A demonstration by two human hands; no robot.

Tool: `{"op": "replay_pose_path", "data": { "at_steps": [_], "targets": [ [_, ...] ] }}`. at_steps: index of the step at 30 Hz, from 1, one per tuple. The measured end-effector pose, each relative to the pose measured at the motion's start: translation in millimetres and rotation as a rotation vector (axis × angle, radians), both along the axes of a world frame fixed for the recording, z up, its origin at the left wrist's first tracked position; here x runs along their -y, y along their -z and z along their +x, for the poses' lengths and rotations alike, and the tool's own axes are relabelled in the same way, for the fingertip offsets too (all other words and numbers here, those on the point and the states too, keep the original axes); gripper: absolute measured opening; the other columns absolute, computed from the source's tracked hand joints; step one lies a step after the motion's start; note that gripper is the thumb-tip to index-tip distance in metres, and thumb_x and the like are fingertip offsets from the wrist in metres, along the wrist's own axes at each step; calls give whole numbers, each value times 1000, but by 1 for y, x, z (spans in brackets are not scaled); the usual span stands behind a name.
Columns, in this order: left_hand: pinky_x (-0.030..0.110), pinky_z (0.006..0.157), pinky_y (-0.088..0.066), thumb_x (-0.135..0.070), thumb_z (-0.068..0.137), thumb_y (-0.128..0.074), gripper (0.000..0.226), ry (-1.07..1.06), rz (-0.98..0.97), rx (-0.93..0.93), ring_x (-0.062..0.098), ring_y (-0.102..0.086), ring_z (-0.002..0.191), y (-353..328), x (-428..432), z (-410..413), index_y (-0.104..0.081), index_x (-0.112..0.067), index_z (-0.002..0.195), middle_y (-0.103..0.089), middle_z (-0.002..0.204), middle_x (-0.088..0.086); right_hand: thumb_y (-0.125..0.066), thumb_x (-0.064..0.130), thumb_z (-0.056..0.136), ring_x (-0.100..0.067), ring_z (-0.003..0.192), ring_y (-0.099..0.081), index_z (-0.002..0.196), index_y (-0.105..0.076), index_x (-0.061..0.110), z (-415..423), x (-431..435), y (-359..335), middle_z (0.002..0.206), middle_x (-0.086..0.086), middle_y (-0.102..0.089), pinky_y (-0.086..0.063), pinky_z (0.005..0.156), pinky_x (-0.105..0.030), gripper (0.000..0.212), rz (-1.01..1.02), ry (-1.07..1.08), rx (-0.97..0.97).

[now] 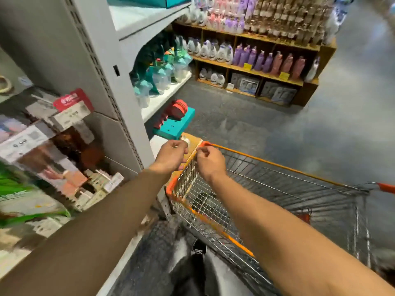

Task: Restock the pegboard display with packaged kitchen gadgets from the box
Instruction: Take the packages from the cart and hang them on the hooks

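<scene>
Left hand (171, 154): outstretched, grip pinching cardboard (192, 139) edge.
Right hand (210, 162): grip curled at cart (277, 166) corner; hold unclear.
Beside: shelf upright (102, 77).

silver wire cart (277, 189) with orange rim, purple and pink bottles (267, 60) on brown wooden shelving (324, 52), grey floor (256, 124)

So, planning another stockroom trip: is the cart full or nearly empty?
Mostly empty: bare wire shows through the cart; only cardboard at its front end.
</scene>
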State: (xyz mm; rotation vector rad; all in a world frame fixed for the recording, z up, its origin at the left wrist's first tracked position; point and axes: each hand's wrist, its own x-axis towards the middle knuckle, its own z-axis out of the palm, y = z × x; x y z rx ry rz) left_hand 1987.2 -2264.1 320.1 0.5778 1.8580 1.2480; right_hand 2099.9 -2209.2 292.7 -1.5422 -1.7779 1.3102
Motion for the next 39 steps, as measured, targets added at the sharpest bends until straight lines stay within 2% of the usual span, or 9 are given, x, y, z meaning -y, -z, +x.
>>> {"op": "replay_pose_path", "data": {
  "at_steps": [3, 8, 14, 19, 22, 26, 29, 33, 39],
  "targets": [
    [27, 58, -46, -30, 104, -57, 20, 75, -92, 61, 14, -57, 69, 52, -34, 10, -62, -15, 116, -66, 93, -1, -57, 40, 94, -30, 92, -73, 98, -67, 32, 19, -36, 73, 97, -2, -75, -60, 86, -54, 14, -175, 79, 42],
    [33, 73, -50, -32, 107, -53, 15, 162, -244, 146, 25, -67, 80, 131, -79, 19, -62, -23, 99, -68, 97, 4, -58, 48, 89, -31, 87, -73, 78, -62, 30, 41, -75, 162, 92, -7, -77, -61, 83, -50, 22, -295, 246, 135],
    [39, 78, -61, -34, 109, -53, 18, 272, -417, 219, 19, -61, 88, 205, -126, 28, -62, -22, 120, -65, 110, 2, -52, 32, 106, -23, 79, -69, 112, -66, 13, 68, -101, 185, 92, -4, -73, -55, 67, -35, 25, -441, 293, 181],
    [32, 52, -51, -27, 107, -56, 28, 341, -590, 192, 21, -63, 70, 266, -170, 42, -62, -12, 130, -68, 101, 5, -51, 28, 106, -18, 69, -68, 122, -60, 18, 88, -130, 244, 91, 0, -69, -61, 61, -35, 20, -520, 267, 290],
    [51, 91, -60, -48, 96, -52, 49, 481, -677, 52, 39, -72, 99, 329, -188, 49, -63, -8, 122, -73, 112, 16, -47, 27, 108, -10, 62, -58, 125, -57, 19, 98, -147, 291, 90, 3, -64, -47, 51, -22, 21, -591, 232, 358],
    [45, 96, -60, -44, 106, -54, 25, 534, -756, 62, 25, -70, 104, 380, -208, 57, -57, -24, 119, -69, 116, 3, -51, 24, 107, -13, 70, -61, 139, -51, 18, 100, -167, 352, 99, -3, -66, -53, 60, -26, 33, -689, 213, 360],
    [49, 99, -58, -40, 105, -59, 32, 520, -750, 67, 29, -70, 106, 414, -224, 57, -58, -22, 131, -70, 117, 3, -55, 26, 104, -24, 92, -69, 145, -46, 21, 101, -185, 389, 125, -8, -65, -61, 81, -40, 43, -605, 88, 463],
    [54, 99, -57, -33, 100, -66, 50, 490, -743, 72, 36, -70, 110, 469, -249, 57, -50, -17, 144, -68, 125, 11, -60, 29, 101, -30, 147, -34, 156, -36, 19, 109, -220, 446, 161, -8, -38, -34, 119, -41, 61, -430, -146, 616],
    [49, 103, -56, -25, 108, -56, 34, 432, -766, 73, 33, -68, 114, 495, -262, 64, -57, -11, 139, -70, 126, 12, -70, 22, 94, -31, 137, -42, 151, -37, 26, 113, -217, 477, 150, -8, -48, -39, 113, -43, 66, -302, -267, 821]
  ]
}}
